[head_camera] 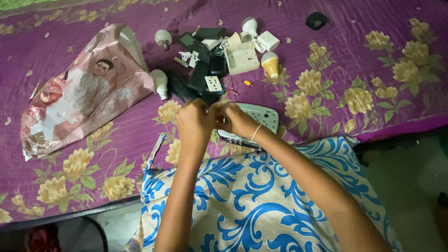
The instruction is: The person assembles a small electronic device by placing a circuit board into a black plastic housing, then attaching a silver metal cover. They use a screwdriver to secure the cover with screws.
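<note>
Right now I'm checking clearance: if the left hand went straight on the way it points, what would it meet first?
Probably the black remote at the near edge of the parts pile, just beyond the left hand; depth is unclear.

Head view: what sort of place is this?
Probably a home bedroom: a purple floral bedspread, a blue-and-white patterned pillow, and bulbs and electrical parts heaped on it, not on a workbench.

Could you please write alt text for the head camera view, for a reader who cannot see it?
A person's left hand and right hand meet over a small dark item, too hidden to identify, above a grey remote control. Beyond lies a pile of bulbs, chargers and plugs on a purple floral bedsheet, with a crumpled printed bag at left.
</note>
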